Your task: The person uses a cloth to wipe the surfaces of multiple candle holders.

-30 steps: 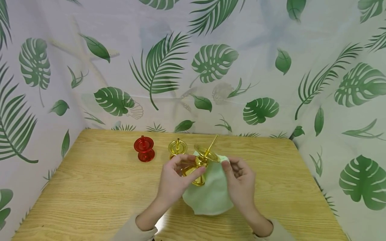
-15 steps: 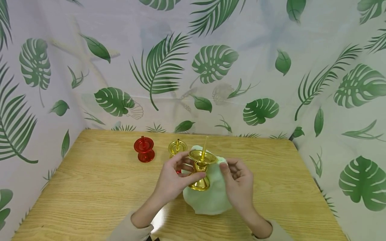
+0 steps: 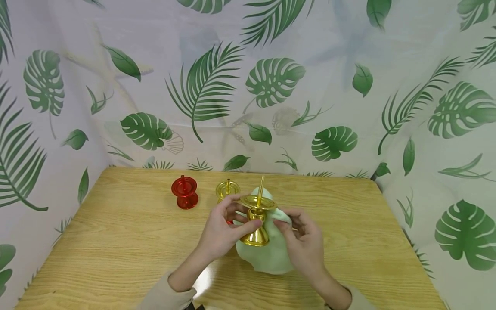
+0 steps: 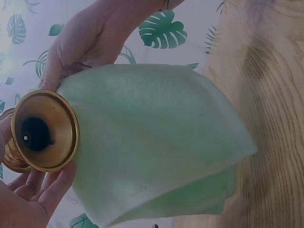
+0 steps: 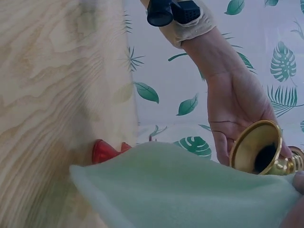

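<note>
In the head view my left hand (image 3: pixel 221 228) grips a shiny gold candlestick (image 3: pixel 256 236) by its stem, thumb in front. The candlestick stands nearly upright above the table, its spike pointing up. My right hand (image 3: pixel 308 243) pinches the gathered edge of a pale green cloth (image 3: pixel 267 260) beside the plate of the candlestick; the rest of the cloth hangs behind and below. Seen from beneath in the left wrist view, the candlestick's base (image 4: pixel 59 118) is hollow, and the cloth (image 4: pixel 156 137) spreads beside it. Fingertips of the right hand are partly hidden by the cloth.
A red candlestick (image 3: pixel 187 200) stands toward the back left of the wooden table (image 3: pixel 128 241). Right of it, a second gold candlestick (image 3: pixel 227 189) is partly covered by my left hand. Behind that hand shows a bit of a red thing (image 3: pixel 230 222).
The gold candlestick has turned from a tilt to nearly upright in my left hand. My right hand has shifted slightly left, bringing the cloth's edge nearer to the candlestick.
</note>
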Available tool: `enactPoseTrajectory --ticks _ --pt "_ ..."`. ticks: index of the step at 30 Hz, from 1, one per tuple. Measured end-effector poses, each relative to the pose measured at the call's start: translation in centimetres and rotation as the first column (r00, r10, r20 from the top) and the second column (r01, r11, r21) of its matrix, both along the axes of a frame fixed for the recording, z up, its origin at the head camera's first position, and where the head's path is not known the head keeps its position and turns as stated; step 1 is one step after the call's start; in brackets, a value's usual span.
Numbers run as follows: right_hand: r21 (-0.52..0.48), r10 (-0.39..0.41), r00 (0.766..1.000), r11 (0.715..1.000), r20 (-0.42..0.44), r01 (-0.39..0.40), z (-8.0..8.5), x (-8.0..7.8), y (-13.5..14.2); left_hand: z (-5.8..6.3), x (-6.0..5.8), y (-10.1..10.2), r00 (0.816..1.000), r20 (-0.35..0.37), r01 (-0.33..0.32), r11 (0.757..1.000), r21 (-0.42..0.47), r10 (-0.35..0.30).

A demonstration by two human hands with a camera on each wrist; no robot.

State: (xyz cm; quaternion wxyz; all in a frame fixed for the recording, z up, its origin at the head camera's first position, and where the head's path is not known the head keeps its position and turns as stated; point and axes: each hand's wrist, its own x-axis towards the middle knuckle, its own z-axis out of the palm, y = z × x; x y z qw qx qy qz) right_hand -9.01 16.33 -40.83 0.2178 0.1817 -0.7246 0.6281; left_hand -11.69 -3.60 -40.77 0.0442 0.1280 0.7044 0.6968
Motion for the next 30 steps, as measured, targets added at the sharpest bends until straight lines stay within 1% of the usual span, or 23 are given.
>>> enactPoseTrajectory --ticks 4,6,9,11,14,17,18,22,24,30 --pt "-0.050 0.066 0.995 0.996 -0.074 -0.069 0.4 0.2 0.4 0.2 0.0 -0.1 1.000 -0.002 -0.020 1.000 -0.005 0.020" --pt "-0.057 0.098 0.990 0.993 -0.103 -0.105 0.7 0.3 0.7 0.3 0.0 -0.1 1.000 -0.004 -0.027 1.000 -0.008 0.027" --pt "-0.046 0.126 0.985 0.990 -0.121 -0.133 1.1 0.5 1.1 0.4 0.0 -0.1 1.000 -0.006 -0.030 1.000 -0.010 0.030" --pt "-0.035 0.139 0.983 0.989 -0.116 -0.144 1.3 0.8 1.4 0.5 0.1 -0.1 1.000 -0.010 -0.029 1.000 -0.010 0.029" --pt "-0.050 0.164 0.979 0.984 -0.122 -0.171 1.7 1.1 1.8 0.4 0.1 -0.1 1.000 -0.013 -0.028 1.000 -0.012 0.028" --pt "-0.058 0.169 0.978 0.982 -0.124 -0.177 2.2 1.6 2.2 0.4 0.1 -0.1 0.999 -0.001 -0.034 0.999 -0.017 0.034" --pt "-0.068 0.178 0.974 0.980 -0.139 -0.188 2.3 1.7 2.3 0.4 0.1 -0.1 0.999 0.003 -0.038 0.999 -0.019 0.038" --pt "-0.075 0.185 0.971 0.977 -0.152 -0.198 2.7 2.1 2.6 0.3 0.1 -0.2 0.999 0.011 -0.045 0.999 -0.028 0.046" --pt "-0.076 0.186 0.970 0.977 -0.156 -0.200 2.7 2.1 2.6 0.3 0.1 -0.1 0.999 0.007 -0.046 0.999 -0.030 0.046" --pt "-0.053 0.162 0.978 0.984 -0.135 -0.170 2.1 1.8 2.3 0.3 0.3 0.2 0.999 -0.001 -0.039 0.999 -0.012 0.039"
